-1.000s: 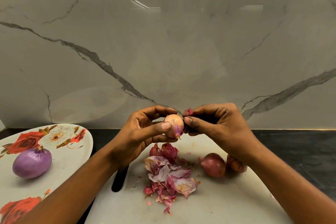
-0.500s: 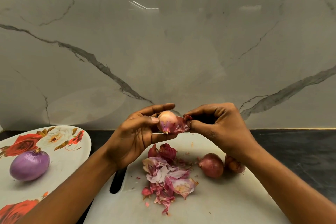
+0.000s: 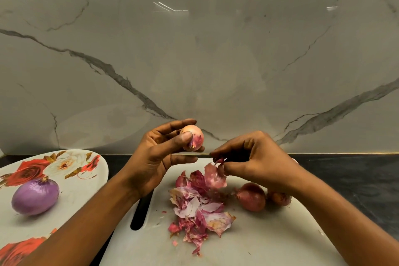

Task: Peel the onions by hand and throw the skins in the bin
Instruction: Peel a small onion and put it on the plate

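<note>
Pink skin (image 3: 214,176) hangs pinched by right hand (image 3: 254,157) over the pile (image 3: 200,211), likely for dropping; left hand (image 3: 159,157) grips the onion (image 3: 192,138) aloft.

Wall (image 3: 216,49) at back is glossy grey-white marble w/ dark veins (image 3: 121,77) running diag. across it, one from upper left down to centre, another rising at right. Faint light streaks (image 3: 170,7) reflect in the slab near top centre & top right. Below, a thin gold strip (image 3: 345,153) meets a dark, mottled counter (image 3: 356,179).
</note>
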A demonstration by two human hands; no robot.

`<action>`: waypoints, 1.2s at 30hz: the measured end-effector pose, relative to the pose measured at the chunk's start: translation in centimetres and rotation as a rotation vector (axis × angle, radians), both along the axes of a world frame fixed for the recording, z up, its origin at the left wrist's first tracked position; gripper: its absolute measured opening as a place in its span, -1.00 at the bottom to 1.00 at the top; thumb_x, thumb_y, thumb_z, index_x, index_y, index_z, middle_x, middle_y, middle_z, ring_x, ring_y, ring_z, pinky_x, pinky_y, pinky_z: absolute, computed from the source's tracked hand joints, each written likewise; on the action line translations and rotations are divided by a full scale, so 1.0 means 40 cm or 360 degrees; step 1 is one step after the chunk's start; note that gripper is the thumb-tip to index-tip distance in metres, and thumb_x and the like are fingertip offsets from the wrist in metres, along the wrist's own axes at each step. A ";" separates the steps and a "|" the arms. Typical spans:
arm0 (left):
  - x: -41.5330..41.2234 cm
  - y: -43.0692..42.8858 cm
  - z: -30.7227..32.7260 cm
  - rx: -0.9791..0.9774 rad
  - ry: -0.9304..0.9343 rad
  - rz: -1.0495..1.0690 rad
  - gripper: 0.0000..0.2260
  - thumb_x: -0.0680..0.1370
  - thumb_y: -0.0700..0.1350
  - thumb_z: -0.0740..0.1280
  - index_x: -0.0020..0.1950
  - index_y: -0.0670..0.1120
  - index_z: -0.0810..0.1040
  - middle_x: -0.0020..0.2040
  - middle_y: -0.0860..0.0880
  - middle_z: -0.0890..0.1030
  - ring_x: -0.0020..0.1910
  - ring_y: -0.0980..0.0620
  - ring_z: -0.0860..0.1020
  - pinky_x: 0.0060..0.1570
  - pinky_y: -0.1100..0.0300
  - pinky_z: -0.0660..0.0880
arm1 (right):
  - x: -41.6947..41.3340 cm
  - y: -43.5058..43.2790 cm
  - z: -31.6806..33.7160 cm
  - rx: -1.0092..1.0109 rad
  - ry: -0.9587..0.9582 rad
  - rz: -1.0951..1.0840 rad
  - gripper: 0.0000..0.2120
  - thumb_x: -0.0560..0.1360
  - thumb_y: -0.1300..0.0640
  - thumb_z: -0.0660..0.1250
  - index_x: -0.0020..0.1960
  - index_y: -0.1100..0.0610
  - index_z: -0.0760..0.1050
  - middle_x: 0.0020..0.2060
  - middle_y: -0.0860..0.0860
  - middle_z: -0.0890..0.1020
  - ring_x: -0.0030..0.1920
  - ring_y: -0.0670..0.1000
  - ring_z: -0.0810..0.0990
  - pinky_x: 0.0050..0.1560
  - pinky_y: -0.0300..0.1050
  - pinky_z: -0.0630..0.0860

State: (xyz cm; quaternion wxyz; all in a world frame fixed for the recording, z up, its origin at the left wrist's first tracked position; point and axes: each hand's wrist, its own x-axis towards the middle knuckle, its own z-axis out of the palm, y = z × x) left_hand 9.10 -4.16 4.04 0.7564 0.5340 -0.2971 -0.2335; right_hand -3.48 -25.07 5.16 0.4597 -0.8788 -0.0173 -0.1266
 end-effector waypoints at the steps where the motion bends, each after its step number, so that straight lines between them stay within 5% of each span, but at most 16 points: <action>1: -0.003 -0.001 0.001 0.0028 -0.0022 0.0024 -0.34 0.17 0.13 0.75 0.22 -0.01 0.73 0.21 -0.21 0.69 0.07 -0.29 0.72 -0.12 0.12 0.70 | -0.001 0.002 0.000 0.0008 0.0020 0.0021 -0.67 0.47 0.37 0.54 0.13 0.02 0.74 -0.06 -0.08 0.79 -0.03 -0.10 0.77 0.09 -0.14 0.70; 4: -0.010 -0.005 0.001 0.0089 -0.0071 0.0090 -0.35 0.08 0.18 0.76 0.12 0.04 0.77 0.20 -0.13 0.71 0.07 -0.21 0.73 -0.13 0.16 0.68 | -0.004 -0.007 0.005 0.0177 0.0052 0.0064 -0.65 0.50 0.36 0.52 0.21 0.05 0.71 -0.04 -0.01 0.79 -0.03 -0.02 0.78 0.05 -0.06 0.72; 8: -0.018 -0.011 -0.001 0.0132 -0.0128 0.0058 -0.36 0.06 0.16 0.77 0.10 0.03 0.78 0.16 -0.08 0.73 0.11 -0.17 0.73 -0.07 0.11 0.69 | -0.005 0.002 0.012 0.0308 0.0019 0.0088 -0.57 0.50 0.04 0.52 0.35 0.05 0.61 -0.03 0.04 0.79 -0.05 0.05 0.79 -0.03 0.02 0.74; 12: -0.023 -0.008 -0.001 0.0142 -0.0131 -0.0097 -0.36 0.18 0.11 0.75 0.22 -0.02 0.74 0.24 -0.13 0.70 0.19 -0.21 0.70 0.06 0.06 0.68 | 0.002 0.012 0.009 0.0333 0.0001 0.0086 -0.57 0.42 -0.13 0.49 0.27 -0.10 0.61 -0.05 0.02 0.79 -0.06 0.04 0.79 -0.05 -0.03 0.74; 18: -0.023 -0.003 -0.005 0.0219 -0.0198 -0.0211 -0.44 0.32 -0.07 0.69 0.31 0.01 0.69 0.26 -0.18 0.70 0.25 -0.23 0.67 0.24 -0.04 0.63 | 0.009 0.012 -0.004 0.0363 -0.0025 0.0098 -0.59 0.45 0.03 0.55 0.29 0.02 0.66 0.00 -0.03 0.79 0.00 0.01 0.78 -0.01 -0.07 0.72; 22: -0.022 0.000 -0.006 0.0205 -0.0187 -0.0233 -0.39 0.26 0.01 0.72 0.30 0.03 0.70 0.22 -0.20 0.71 0.24 -0.21 0.68 0.19 0.06 0.64 | 0.003 0.007 -0.005 0.0402 -0.0078 0.0158 -0.58 0.43 0.11 0.56 0.28 0.02 0.67 0.06 -0.08 0.78 0.08 -0.03 0.76 0.10 -0.13 0.69; 36: -0.026 0.001 -0.003 0.0050 -0.0117 -0.0286 -0.41 0.26 0.02 0.74 0.26 0.00 0.73 0.26 -0.19 0.69 0.25 -0.25 0.67 0.13 0.04 0.66 | -0.001 0.015 -0.017 0.0411 -0.0390 0.0190 -0.60 0.43 0.10 0.52 0.26 0.04 0.66 0.05 -0.05 0.78 -0.01 0.06 0.79 -0.01 -0.12 0.71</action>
